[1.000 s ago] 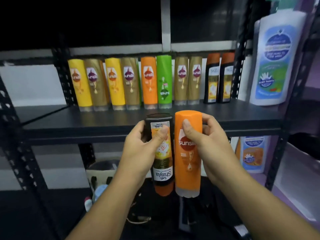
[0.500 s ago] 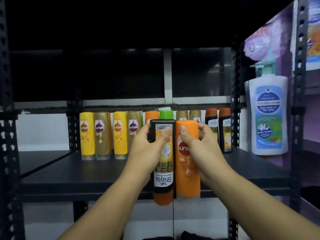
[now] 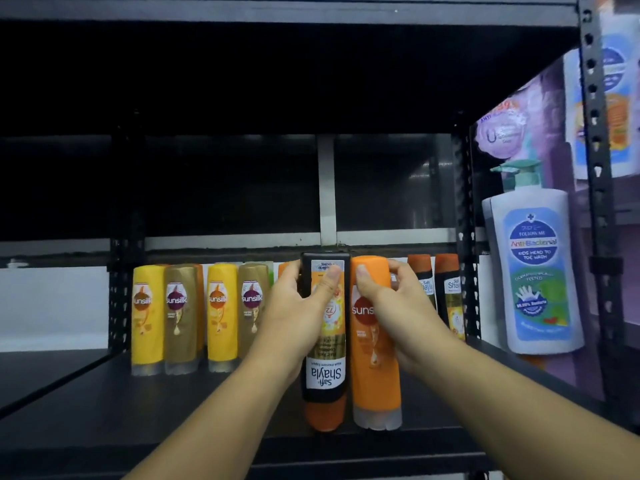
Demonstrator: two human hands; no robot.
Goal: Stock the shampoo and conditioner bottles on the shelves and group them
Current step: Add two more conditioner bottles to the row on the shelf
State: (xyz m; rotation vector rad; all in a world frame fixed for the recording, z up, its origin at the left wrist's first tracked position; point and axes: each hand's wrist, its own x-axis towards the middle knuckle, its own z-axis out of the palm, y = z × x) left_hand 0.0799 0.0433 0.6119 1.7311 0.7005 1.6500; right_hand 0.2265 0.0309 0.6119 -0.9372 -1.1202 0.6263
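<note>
My left hand grips a black Safi Shayla bottle with an orange cap pointing down. My right hand grips an orange Sunsilk bottle with a clear cap at the bottom. I hold both bottles side by side, touching, over the front of the dark shelf. Behind them, along the back, stands a row of bottles: yellow Sunsilk, gold Sunsilk, another yellow and another gold. Two black Shayla bottles stand at the right end. The middle of the row is hidden by my hands.
A large white pump bottle of anti-bacterial wash stands on the neighbouring rack at the right. Black perforated uprights frame the shelf. Another shelf board runs overhead. Bare shelf surface lies in front of the row at the left.
Both hands have carried the two bottles up from below the shelf edge and forward over the shelf. The view has tilted upward.
</note>
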